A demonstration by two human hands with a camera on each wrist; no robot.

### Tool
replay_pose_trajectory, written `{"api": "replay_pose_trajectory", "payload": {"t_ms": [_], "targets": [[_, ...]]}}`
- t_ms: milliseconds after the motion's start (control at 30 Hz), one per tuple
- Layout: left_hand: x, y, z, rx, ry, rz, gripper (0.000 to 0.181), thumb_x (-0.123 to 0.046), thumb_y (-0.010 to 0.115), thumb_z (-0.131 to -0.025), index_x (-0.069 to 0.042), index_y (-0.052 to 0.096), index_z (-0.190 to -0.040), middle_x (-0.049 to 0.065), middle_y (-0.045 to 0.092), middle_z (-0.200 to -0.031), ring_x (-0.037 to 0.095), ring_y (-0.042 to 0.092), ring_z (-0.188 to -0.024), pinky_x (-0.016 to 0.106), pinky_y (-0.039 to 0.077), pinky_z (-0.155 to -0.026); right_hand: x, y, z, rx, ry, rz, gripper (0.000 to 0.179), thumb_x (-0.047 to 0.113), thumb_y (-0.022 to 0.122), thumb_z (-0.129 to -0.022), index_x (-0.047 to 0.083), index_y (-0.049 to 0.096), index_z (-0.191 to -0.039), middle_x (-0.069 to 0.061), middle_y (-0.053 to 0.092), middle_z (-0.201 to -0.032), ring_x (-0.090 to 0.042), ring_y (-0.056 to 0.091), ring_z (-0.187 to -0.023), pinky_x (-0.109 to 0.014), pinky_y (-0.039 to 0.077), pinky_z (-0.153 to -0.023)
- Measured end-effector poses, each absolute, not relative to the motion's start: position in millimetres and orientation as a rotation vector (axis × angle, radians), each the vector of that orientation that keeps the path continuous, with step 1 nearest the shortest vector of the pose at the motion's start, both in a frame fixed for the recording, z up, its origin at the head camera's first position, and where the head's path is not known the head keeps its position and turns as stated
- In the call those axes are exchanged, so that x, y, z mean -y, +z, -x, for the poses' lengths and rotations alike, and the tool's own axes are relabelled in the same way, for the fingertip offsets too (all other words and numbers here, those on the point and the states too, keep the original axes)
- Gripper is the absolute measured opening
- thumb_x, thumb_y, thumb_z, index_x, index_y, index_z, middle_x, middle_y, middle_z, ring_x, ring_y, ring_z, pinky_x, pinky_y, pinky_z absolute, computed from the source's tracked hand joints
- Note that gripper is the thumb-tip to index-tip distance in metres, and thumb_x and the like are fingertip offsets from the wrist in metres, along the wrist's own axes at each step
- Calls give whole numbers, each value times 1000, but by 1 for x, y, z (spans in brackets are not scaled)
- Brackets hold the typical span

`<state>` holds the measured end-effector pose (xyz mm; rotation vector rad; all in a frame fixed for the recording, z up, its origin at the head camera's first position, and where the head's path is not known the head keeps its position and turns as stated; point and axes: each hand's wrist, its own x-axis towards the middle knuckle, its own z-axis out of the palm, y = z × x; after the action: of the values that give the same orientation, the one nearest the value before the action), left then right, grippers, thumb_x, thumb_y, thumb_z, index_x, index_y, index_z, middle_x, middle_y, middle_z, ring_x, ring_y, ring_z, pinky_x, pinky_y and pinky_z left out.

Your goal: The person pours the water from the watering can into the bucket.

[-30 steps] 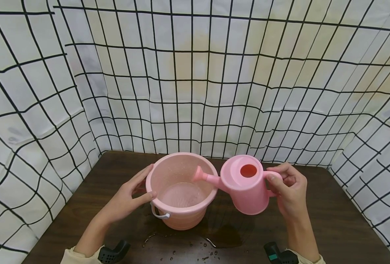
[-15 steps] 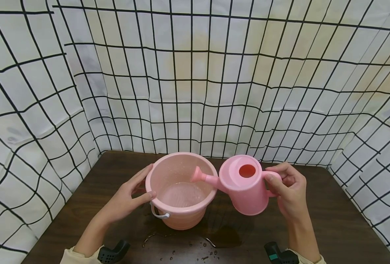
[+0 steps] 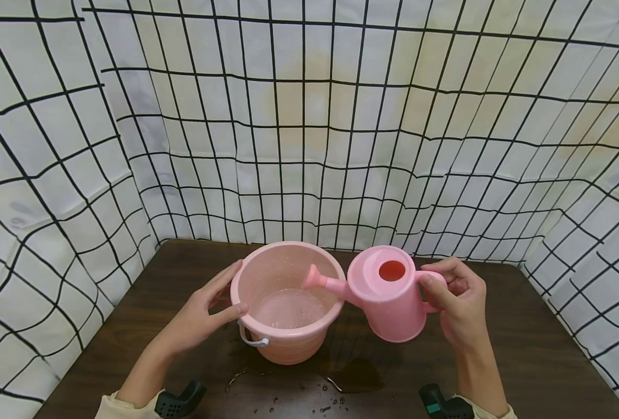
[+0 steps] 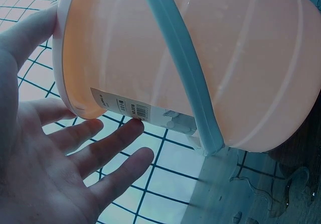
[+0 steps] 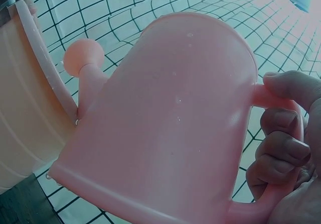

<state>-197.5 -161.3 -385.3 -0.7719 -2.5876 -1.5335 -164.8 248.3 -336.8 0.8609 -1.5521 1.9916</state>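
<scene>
- Left hand (image 3: 201, 317): fingers spread, touching the rim (image 3: 287, 334) of the bucket (image 3: 295, 349).
- Right hand (image 3: 462, 297): fingers curled round the watering can's (image 3: 393, 317) handle (image 5: 272, 99).
- Watering can: beside the bucket, spout (image 3: 338, 286) reaching over its rim (puddle (image 3: 360, 377) on the table (image 3: 529, 343)).

- Watering can (image 3: 395, 311): pink, orange-red filler opening (image 3: 392, 270)
- Bucket (image 3: 294, 348): pale peach-pink, with pale grey bail handle (image 3: 256, 343)
- Tabletop (image 3: 524, 331): dark brown wood grain
- Wall sheeting (image 3: 352, 109): white, black grid, faint yellowish patches
- Sleeves (image 3: 126, 409): cream
- Wrist devices (image 3: 175, 402): black, right one marked teal

Both forearms (image 3: 147, 364) angle inward — left hand (image 3: 205, 311) spread, thumb (image 3: 230, 315) apart; right hand (image 3: 458, 297) with fingers (image 5: 281, 153) curled.
</scene>
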Motion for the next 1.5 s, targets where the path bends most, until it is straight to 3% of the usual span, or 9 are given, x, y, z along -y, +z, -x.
{"api": "replay_pose_trajectory", "payload": {"t_ms": [267, 467, 733, 1033, 1500], "targets": [[161, -385, 197, 2593, -1533, 768, 70, -22, 62, -87, -30, 23, -145, -5, 24, -150, 26, 53, -111, 25, 48, -84, -248, -336, 163, 1575, 1982, -836, 24, -23, 43, -80, -13, 58, -96, -7, 60, -69, -17, 41, -50, -26, 47, -41], [161, -385, 197, 2597, -1540, 766, 70, -22, 62, -87, -30, 23, -145, -6, 24, -150, 26, 53, -112, 25, 48, -85, -249, -334, 159, 1673, 1998, -668, 27, -24, 50, -77, -10, 57, -99, -8, 67, -82, -15, 58, -64, -30, 52, -49], [162, -386, 197, 2591, -1543, 771, 70, -21, 61, -87, -29, 23, -145, -5, 24, -150, 25, 53, -112, 31, 49, -86, -252, -335, 160, 1677, 2004, -804, 36, -26, 49, -76, -14, 51, -110, -9, 68, -92, -17, 65, -77, -33, 53, -56], [161, -386, 198, 2584, -1542, 770, 70, -20, 62, -87, -27, 23, -146, -4, 25, -150, 26, 54, -111, 26, 49, -84, -252, -333, 160, 1695, 2002, -797, 30, -26, 49, -75, -14, 55, -103, -10, 68, -89, -16, 62, -73, -31, 54, -54], [162, -386, 197, 2593, -1544, 760, 70, -21, 62, -87, -29, 23, -145, -5, 26, -149, 27, 55, -110, 28, 49, -84, -249, -335, 160, 1661, 2003, -761, 27, -25, 50, -76, -10, 56, -98, -9, 69, -86, -16, 63, -68, -31, 53, -50]]}}
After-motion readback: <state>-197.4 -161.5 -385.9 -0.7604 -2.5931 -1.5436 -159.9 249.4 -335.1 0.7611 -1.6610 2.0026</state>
